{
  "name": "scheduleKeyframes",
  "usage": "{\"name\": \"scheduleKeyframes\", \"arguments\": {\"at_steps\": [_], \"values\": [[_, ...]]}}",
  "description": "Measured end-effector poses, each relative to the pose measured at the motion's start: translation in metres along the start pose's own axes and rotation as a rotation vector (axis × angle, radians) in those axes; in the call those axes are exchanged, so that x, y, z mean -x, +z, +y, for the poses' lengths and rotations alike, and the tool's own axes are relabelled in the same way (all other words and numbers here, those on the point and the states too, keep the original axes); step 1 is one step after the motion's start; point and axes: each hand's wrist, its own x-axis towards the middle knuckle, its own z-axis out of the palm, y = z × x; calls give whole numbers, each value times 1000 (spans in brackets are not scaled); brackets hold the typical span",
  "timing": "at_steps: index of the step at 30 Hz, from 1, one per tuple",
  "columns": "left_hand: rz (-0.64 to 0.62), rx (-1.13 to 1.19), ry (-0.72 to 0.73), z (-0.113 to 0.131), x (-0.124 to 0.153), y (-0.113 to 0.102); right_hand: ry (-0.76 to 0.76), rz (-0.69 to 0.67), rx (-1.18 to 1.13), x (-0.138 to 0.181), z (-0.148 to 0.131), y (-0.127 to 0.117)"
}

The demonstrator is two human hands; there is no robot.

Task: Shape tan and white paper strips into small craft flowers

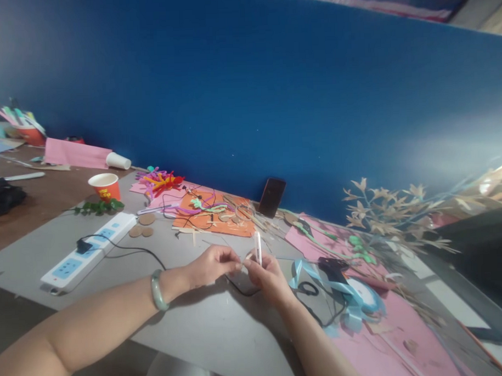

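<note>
My left hand point(218, 264), with a pale green bangle point(158, 290) on its wrist, is closed in a pinch above the grey table point(194, 332). Whatever lies between its fingertips is too small to make out. Just beside it, nearly touching, my right hand point(268, 278) is closed around a slim white pen-like stick point(258, 247), which stands upright out of the fist. Below the hands a thin black cord point(242, 291) runs over the table. Behind them lies an orange sheet point(214, 214) with pipe cleaners and twigs on it.
At left are a white power strip point(90, 251) with a black plug, a red paper cup point(105, 187), green leaves and round wooden discs point(146, 219). A phone point(271, 197) leans on the blue wall. At right are blue ribbon point(364, 296), pink sheets point(404, 336) and dried flowers point(377, 208).
</note>
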Motion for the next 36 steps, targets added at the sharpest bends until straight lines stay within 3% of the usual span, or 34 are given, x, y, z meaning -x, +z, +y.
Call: {"name": "scheduleKeyframes", "arguments": {"at_steps": [6,15,27,36], "values": [[-77,37,13,6,3,1,-7,13,-78,-1,0,-1],[32,-20,46,-7,-3,-2,-26,32,152,2,-7,2],[23,-48,110,-9,-3,-4,-16,-8,101,4,-8,6],[1,-94,48,-1,1,-1,2,-48,31,2,0,6]]}}
